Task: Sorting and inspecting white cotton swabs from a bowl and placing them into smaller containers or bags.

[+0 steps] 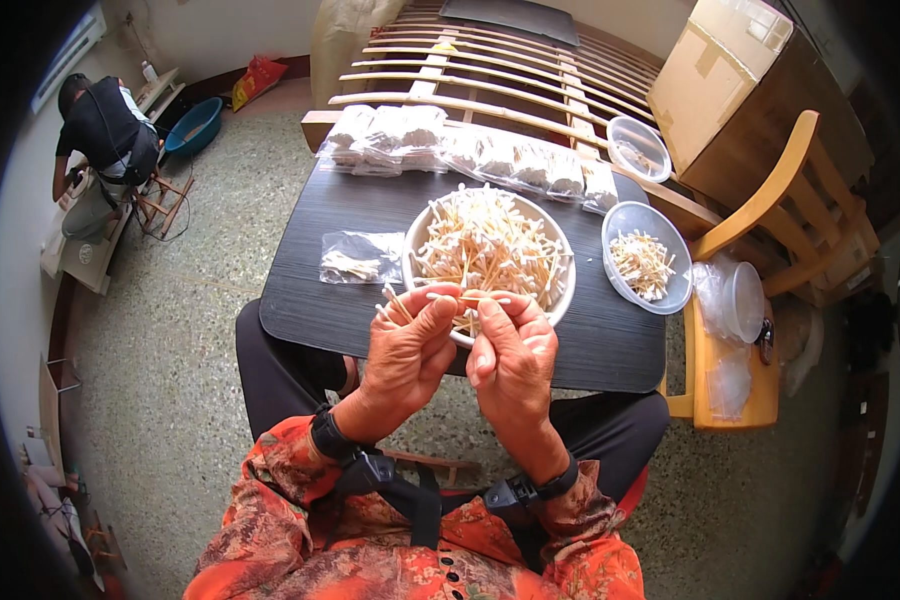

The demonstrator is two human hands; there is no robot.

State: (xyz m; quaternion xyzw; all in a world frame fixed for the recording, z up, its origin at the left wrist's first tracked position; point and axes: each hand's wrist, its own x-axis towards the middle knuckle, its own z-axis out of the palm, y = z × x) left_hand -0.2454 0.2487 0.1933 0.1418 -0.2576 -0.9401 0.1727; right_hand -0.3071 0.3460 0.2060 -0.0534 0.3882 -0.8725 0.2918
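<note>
A white bowl [562,305] heaped with loose cotton swabs [490,235] stands on the dark table in front of me. Over its near rim, my left hand [415,335] is closed around several swabs, whose white tips stick out at its left side. My right hand [515,350] is closed too, its thumb and forefinger pinching a swab [485,298] that lies level between both hands' fingertips. A clear plastic bag [362,257] with a few swabs in it lies left of the bowl. To the right, a translucent tub [648,257] holds more loose swabs.
Filled clear bags of swabs [470,155] line the table's [305,310] far edge. Another translucent tub [638,148] sits behind, beside a slatted wooden frame [490,103]. At right stand a wooden chair [735,395] and a cardboard box [720,70]. Another person [110,135] sits far left.
</note>
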